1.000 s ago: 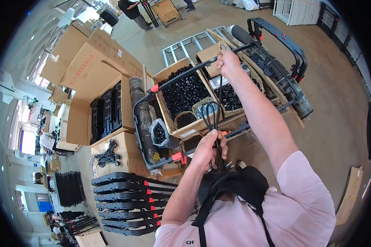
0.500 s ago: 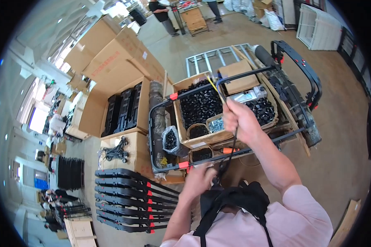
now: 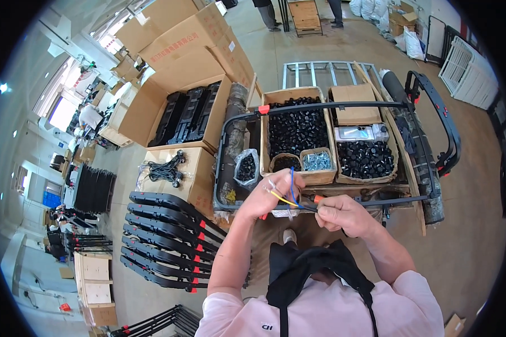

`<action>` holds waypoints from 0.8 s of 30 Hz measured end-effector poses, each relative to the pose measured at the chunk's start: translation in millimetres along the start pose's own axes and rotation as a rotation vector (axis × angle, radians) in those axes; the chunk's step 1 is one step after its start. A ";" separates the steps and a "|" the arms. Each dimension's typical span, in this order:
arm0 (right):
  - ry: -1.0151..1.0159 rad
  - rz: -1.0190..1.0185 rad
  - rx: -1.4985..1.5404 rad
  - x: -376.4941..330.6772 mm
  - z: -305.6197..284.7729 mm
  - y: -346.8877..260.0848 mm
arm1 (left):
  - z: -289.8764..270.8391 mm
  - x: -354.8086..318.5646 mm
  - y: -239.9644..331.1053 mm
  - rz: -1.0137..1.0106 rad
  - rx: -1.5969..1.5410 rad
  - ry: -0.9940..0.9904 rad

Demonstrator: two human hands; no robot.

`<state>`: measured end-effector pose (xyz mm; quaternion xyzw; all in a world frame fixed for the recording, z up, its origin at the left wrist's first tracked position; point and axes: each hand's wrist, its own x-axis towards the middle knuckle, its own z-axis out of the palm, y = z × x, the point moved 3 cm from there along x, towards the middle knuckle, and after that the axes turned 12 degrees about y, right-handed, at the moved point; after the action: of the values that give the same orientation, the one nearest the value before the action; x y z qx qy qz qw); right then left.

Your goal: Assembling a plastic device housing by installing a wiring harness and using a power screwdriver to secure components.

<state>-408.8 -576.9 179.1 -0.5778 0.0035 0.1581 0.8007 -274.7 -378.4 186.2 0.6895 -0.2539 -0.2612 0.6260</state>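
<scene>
My right hand [image 3: 346, 215] is closed, pinching a black cable [image 3: 310, 208] between thumb and fingers. From the cable's end, a yellow wire [image 3: 283, 198] and a blue wire [image 3: 293, 188] fan out toward my left hand [image 3: 272, 194]. The left fingers are curled in at these wires; exactly where they grip is hard to see. Both hands are in front of my body, over the near side of a black tubular frame [image 3: 343, 105] with red tags. Behind the wires, part of an orange-ended tool [image 3: 319, 199] shows.
Beyond the frame stand a box of black caps [image 3: 298, 132], a tray of screws [image 3: 317, 161] and another box of black knobs [image 3: 366, 159]. A bag of small parts [image 3: 245, 169] is on the left. Stacked black frames [image 3: 163, 241] and a carton of black parts [image 3: 186, 115] lie further left.
My right hand has come down and nearer from above the boxes, and my left hand has risen to meet it. The cable's coloured wires now spread between the hands. The view has shifted.
</scene>
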 end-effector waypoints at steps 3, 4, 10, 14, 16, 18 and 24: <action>-0.017 0.035 -0.058 -7.6 -11.4 4.3 | 0.1 -7.6 -11.9 -0.186 0.002 -0.016; -0.029 0.054 -0.104 -10.3 -14.4 5.6 | 2.1 -10.0 -16.5 -0.194 -0.001 -0.022; 0.065 0.010 -0.332 -14.5 -26.9 18.5 | -15.5 -13.4 -21.8 -0.127 -0.453 0.191; 0.083 -0.061 -0.453 -16.4 -25.4 16.9 | -12.2 -15.2 -28.8 -0.144 -0.451 0.246; 0.143 -0.173 -0.616 -14.8 -26.4 17.1 | -11.6 -22.4 -52.3 -0.163 -0.359 0.380; 0.269 -0.351 -0.719 -13.2 -23.6 22.4 | -4.2 -30.1 -60.7 -0.223 -0.365 0.441; 0.472 -0.726 -0.946 -9.5 -18.4 32.3 | 17.8 -53.0 -79.6 -0.339 0.080 0.643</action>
<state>-422.9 -587.2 144.9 -0.8524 -0.0862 -0.2700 0.4393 -323.9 -348.6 107.7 0.7925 0.0634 -0.1211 0.5943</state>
